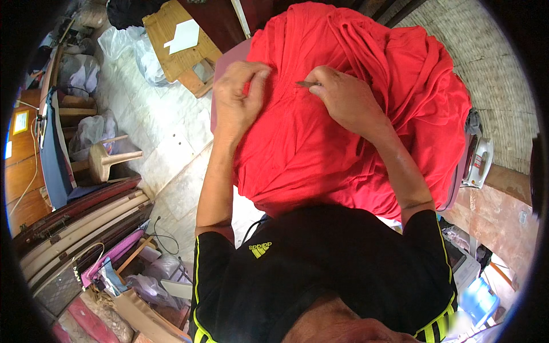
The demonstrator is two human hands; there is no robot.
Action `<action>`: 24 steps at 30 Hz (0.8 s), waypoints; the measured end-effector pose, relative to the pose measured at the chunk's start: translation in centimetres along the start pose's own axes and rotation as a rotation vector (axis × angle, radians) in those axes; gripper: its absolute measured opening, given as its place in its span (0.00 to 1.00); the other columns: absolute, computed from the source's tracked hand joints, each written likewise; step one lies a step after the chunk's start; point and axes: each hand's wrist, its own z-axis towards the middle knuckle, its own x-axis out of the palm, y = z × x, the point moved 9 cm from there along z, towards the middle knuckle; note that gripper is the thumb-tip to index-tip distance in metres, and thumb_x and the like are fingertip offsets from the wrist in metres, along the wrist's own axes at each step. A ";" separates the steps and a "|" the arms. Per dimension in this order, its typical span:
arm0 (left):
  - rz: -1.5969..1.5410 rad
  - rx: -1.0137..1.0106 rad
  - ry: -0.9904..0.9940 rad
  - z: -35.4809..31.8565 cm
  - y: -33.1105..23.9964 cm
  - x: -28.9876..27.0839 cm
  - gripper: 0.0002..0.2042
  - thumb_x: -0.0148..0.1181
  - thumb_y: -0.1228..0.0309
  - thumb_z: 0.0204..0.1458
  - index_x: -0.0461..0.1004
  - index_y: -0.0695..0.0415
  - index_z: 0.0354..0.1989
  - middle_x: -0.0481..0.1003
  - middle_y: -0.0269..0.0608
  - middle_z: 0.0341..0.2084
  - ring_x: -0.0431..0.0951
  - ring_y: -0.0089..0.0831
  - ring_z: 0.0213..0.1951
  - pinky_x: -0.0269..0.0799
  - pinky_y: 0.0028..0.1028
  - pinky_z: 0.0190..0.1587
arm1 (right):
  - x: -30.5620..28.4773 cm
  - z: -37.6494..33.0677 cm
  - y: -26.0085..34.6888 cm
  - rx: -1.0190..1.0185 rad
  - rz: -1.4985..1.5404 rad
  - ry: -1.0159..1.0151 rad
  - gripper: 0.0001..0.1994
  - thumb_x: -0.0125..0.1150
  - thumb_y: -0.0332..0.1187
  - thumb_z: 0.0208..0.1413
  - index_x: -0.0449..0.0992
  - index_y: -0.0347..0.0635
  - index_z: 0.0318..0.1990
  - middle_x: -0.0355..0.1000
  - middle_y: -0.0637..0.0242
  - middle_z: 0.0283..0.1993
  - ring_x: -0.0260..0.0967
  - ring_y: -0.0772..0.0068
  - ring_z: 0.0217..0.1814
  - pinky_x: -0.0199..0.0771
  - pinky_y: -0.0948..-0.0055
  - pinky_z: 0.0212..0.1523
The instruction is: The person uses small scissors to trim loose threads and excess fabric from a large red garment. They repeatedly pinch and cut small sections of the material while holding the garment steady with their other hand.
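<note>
A large red cloth (320,154) lies in loose folds over a mauve padded board in front of me. At its left side, my left hand (237,94) is closed, thumb and forefinger together at a ridge of the red cloth. What lies under its curled fingers is hidden. My right hand (346,100), over the middle of the cloth, is closed on a small dark pointed metal tool (307,84). The tool's tip points left, toward my left hand, and stays apart from it. Most of its body is hidden in my fingers.
An iron (479,163) stands at the board's right edge. At the far left is a wooden stool (171,48) with a white paper piece (184,37) on it. Stacked boards (86,228), plastic bags and a tipped wooden piece (106,161) crowd the left floor.
</note>
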 end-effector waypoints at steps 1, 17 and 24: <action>0.025 -0.057 -0.051 -0.2 0.9 -0.7 0.07 0.63 0.83 0.48 0.81 0.62 0.36 0.79 0.47 0.34 0.79 0.44 0.40 0.73 0.35 0.47 | -0.4 -0.1 0.0 -0.021 0.039 -0.036 0.10 0.59 0.35 0.60 0.71 0.41 0.44 0.73 0.55 0.42 0.75 0.50 0.44 0.75 0.55 0.41; -0.225 -0.206 0.118 -4.6 -3.4 1.2 0.06 0.71 0.78 0.46 0.81 0.59 0.32 0.77 0.37 0.29 0.74 0.29 0.32 0.67 0.29 0.37 | -0.4 -2.4 -1.9 0.124 0.395 0.124 0.09 0.63 0.23 0.55 0.70 0.38 0.41 0.67 0.71 0.37 0.62 0.83 0.36 0.67 0.77 0.38; -0.396 -0.255 0.235 -3.6 -4.1 4.4 0.09 0.68 0.81 0.50 0.79 0.66 0.40 0.78 0.41 0.31 0.77 0.26 0.32 0.74 0.24 0.39 | -4.2 -7.7 -2.2 0.183 0.517 -0.093 0.14 0.64 0.20 0.56 0.69 0.39 0.48 0.75 0.64 0.44 0.75 0.76 0.46 0.76 0.73 0.45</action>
